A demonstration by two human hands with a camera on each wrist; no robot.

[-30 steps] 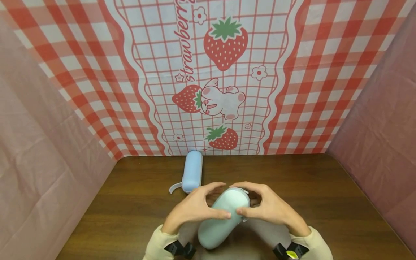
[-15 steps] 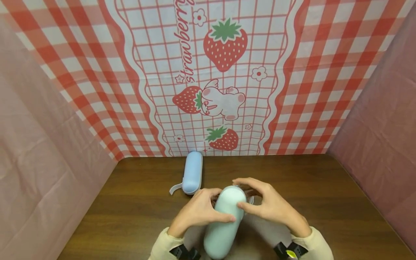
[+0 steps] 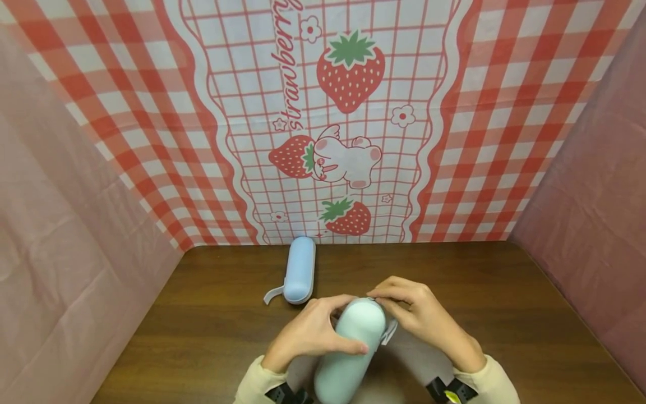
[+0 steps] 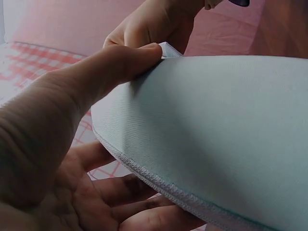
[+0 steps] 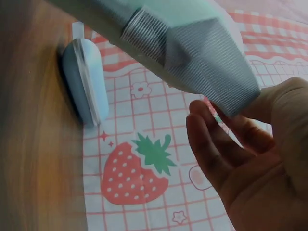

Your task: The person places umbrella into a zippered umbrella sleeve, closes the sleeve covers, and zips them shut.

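A mint-green zippered case [image 3: 348, 359], long and rounded, is held tilted above the table's near side. My left hand [image 3: 310, 331] grips it, thumb across the top and fingers under the zipper seam [image 4: 154, 180] in the left wrist view. At the case's far end my right hand [image 3: 416, 308] pinches what looks like the zipper pull; the pull is mostly hidden by the fingertips. A grey ribbed strap loop [image 5: 211, 62] hangs from the case's right side, close to the right hand. The zipper seems closed where it shows.
A light-blue zippered case [image 3: 300, 269] with a pale strap lies on the brown wooden table [image 3: 454, 280], near the back cloth. The strawberry-print cloth [image 3: 348, 134] stands behind the table, with pink cloth [image 3: 75, 224] at the sides.
The mint-green case has turned more upright in view, its strap coming out to the right. My right thumb has left the case's top, and the right fingers have drawn together at its far end.
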